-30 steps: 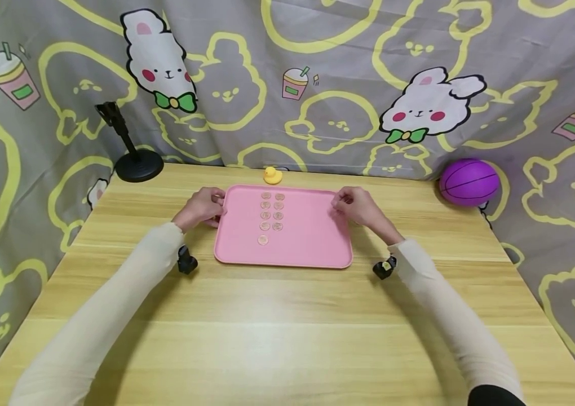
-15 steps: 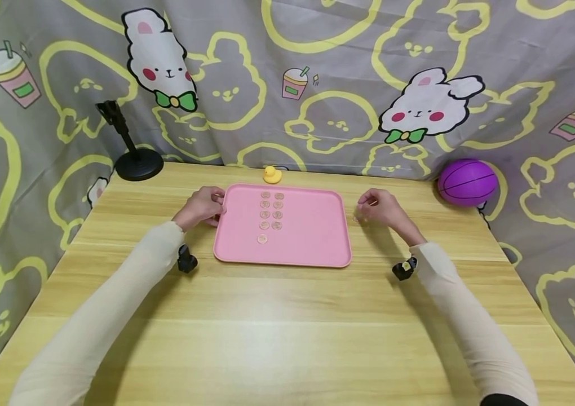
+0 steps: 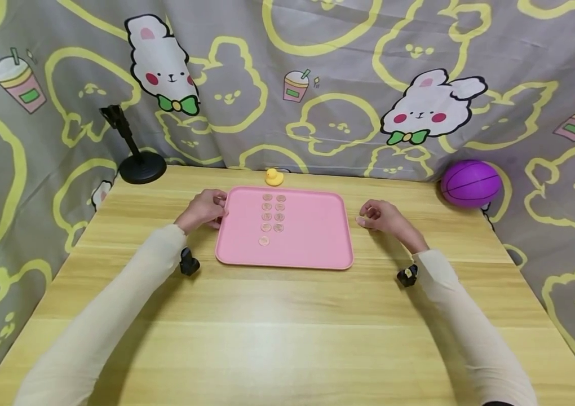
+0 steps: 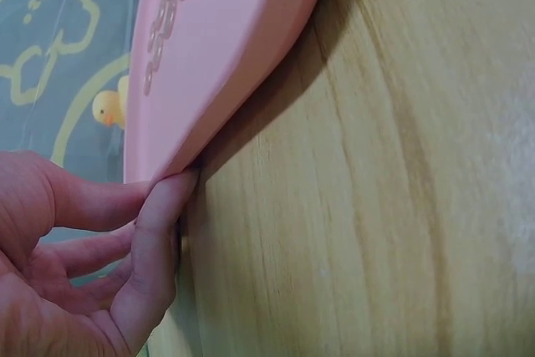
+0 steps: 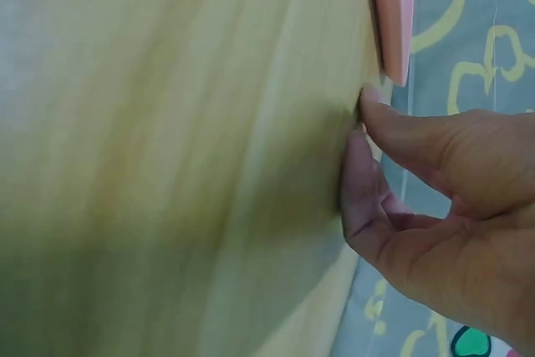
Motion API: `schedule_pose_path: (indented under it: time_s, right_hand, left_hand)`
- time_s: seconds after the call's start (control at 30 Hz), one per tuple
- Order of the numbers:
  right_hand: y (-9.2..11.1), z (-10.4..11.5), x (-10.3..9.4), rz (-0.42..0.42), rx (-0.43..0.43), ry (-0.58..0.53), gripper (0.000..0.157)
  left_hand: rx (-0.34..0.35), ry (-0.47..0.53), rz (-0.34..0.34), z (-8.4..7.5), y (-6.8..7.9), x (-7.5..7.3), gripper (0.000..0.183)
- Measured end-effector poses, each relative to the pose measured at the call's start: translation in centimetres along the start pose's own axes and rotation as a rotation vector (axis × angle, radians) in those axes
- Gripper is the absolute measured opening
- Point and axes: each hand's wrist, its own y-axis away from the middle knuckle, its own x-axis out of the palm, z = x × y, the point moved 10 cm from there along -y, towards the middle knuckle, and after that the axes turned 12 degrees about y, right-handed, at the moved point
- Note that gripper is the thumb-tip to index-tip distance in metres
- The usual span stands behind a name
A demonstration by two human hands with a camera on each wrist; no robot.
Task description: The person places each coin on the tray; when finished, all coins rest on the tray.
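A pink tray lies on the wooden table, with several coins in two columns on its left half. My left hand pinches the tray's left rim between thumb and fingers, seen close up in the left wrist view. Beyond the tray's right edge, my right hand is low at the table, its thumb and index fingertips nearly meeting. In the right wrist view a thin dark edge, seemingly a coin on edge, shows between those fingertips; most of it is hidden. The other right fingers are curled.
Behind the tray sits a yellow rubber duck. A black stand is at the back left, and a purple ball at the back right. A patterned curtain hangs around the table.
From over the tray's right edge, my right hand has moved right, off the tray, then slightly nearer to me. A coin showed at its fingertips half a second ago. The left hand keeps its grip.
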Motion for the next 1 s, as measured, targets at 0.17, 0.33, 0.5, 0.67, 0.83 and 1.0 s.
schedule_pose_path:
  time_s: [0.17, 0.33, 0.5, 0.67, 0.83, 1.0]
  right_hand:
    - [-0.2, 0.4, 0.2, 0.054, -0.019, 0.003, 0.016]
    - [-0.5, 1.3, 0.1, 0.043, -0.056, 0.053, 0.009]
    - [-1.1, 4.1, -0.8, -0.128, -0.126, 0.158, 0.006]
    - [-1.3, 8.1, -0.6, -0.179, -0.155, 0.015, 0.012]
    - [-1.0, 12.8, 3.7, 0.025, -0.258, -0.115, 0.005]
    - [-1.2, 15.5, 7.8, 0.181, -0.248, -0.157, 0.01]
  left_hand:
    - [0.019, 0.002, 0.007, -0.4, -0.1, 0.3, 0.054]
    - [0.0, 0.012, 0.019, -0.1, -0.2, 0.6, 0.053]
    - [-0.006, 0.008, 0.022, -0.3, -0.1, 0.6, 0.054]
    - [-0.002, 0.006, 0.02, -0.6, -0.3, 0.7, 0.053]
    - [-0.004, 0.015, 0.028, -0.2, -0.7, 0.6, 0.053]
    - [-0.02, 0.016, 0.024, 0.2, -0.4, 0.1, 0.054]
